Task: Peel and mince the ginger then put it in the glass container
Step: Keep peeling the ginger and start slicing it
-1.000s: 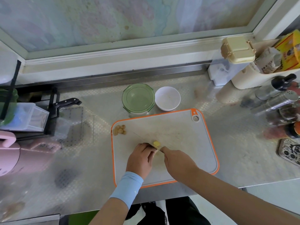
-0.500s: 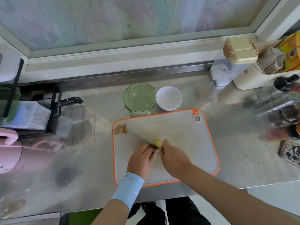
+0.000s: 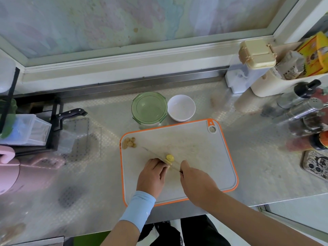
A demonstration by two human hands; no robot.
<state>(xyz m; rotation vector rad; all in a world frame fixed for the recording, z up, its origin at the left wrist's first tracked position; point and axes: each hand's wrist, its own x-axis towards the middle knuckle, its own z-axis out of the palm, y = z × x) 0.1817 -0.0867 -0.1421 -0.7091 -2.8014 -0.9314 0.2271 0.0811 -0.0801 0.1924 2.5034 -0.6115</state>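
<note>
Yellow ginger (image 3: 169, 158) in left hand (image 3: 152, 176), knife (image 3: 154, 154) in right hand (image 3: 195, 181).

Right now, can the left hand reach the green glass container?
Probably yes, once the knife lifts: its blade lies across the way between the left hand and the glass container. Past it there is only bare cutting board.

The surface (image 3: 257, 157) is embossed, dully shining metal, the cutting board (image 3: 204, 157) matt grey plastic, the glass container (image 3: 149, 109) glossy translucent green, the bowl (image 3: 181, 107) smooth white.
</note>
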